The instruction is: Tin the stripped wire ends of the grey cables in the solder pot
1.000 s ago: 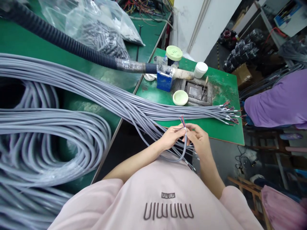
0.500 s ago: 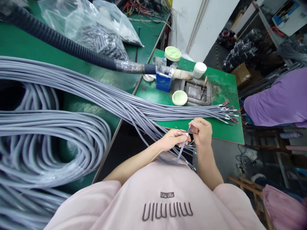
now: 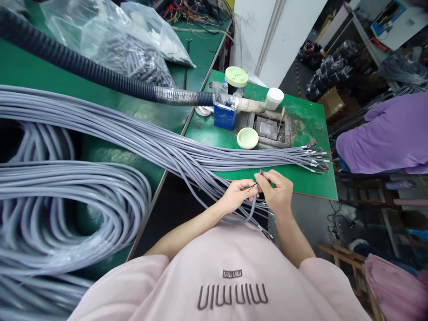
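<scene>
Near my chest, my left hand (image 3: 241,194) grips a grey cable (image 3: 253,208) just below its stripped end. Thin dark and coloured wires (image 3: 261,173) stick out at that end, and my right hand (image 3: 277,189) pinches them between thumb and fingers. Both hands are close together, almost touching. From my left hand the cable bends down in a curve by my shirt. Behind the hands, a long bundle of grey cables (image 3: 227,158) lies across the bench, its stripped ends (image 3: 314,156) fanned out at the right.
Thick coils of grey cable (image 3: 133,196) fill the left. A black hose (image 3: 110,73) runs to a blue box (image 3: 224,117). Beside it are a solder pot (image 3: 268,128), a small open dish (image 3: 248,138) and lidded tubs (image 3: 236,76). A person in purple (image 3: 384,138) is at right.
My right hand has tilted over and moved slightly down, its thumb now closer to my left hand. The coloured wires have bent between its fingers. The whole view has shifted a little.
</scene>
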The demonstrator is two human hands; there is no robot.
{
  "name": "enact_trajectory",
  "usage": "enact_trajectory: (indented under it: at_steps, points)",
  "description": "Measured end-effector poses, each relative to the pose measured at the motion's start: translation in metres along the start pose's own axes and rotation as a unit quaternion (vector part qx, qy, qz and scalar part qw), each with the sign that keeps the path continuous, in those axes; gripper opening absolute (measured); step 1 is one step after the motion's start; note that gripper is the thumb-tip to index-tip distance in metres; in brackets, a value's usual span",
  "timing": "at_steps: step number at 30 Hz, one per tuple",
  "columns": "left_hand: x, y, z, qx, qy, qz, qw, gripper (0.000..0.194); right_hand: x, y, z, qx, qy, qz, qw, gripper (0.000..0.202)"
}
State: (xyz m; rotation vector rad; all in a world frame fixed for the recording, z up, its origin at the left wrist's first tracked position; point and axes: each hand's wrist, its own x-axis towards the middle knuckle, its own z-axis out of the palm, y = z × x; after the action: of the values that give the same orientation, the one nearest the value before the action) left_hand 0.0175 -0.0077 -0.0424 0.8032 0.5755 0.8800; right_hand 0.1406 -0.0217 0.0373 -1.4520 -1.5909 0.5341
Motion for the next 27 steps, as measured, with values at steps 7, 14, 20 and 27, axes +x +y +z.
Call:
enact_trajectory:
  at_steps: [7, 14, 20, 27]
  points:
    - [0.000, 0.006, 0.004, -0.132, 0.016, -0.043, 0.990, 0.042, -0.011, 0.013, 0.002, 0.055, 0.042, -0.006, 0.998, 0.015]
    - [0.002, 0.015, -0.002, -0.208, 0.013, -0.063, 0.976, 0.039, -0.020, 0.024, -0.007, -0.009, 0.018, -0.168, 0.986, 0.041]
    - [0.008, 0.022, -0.001, -0.235, 0.008, -0.054, 0.971, 0.034, -0.016, 0.029, -0.008, -0.131, -0.085, -0.307, 0.939, 0.048]
    - [-0.008, 0.059, 0.000, -0.013, 0.032, 0.062, 0.997, 0.032, 0.018, 0.041, -0.025, -0.181, 0.043, -0.268, 0.945, 0.030]
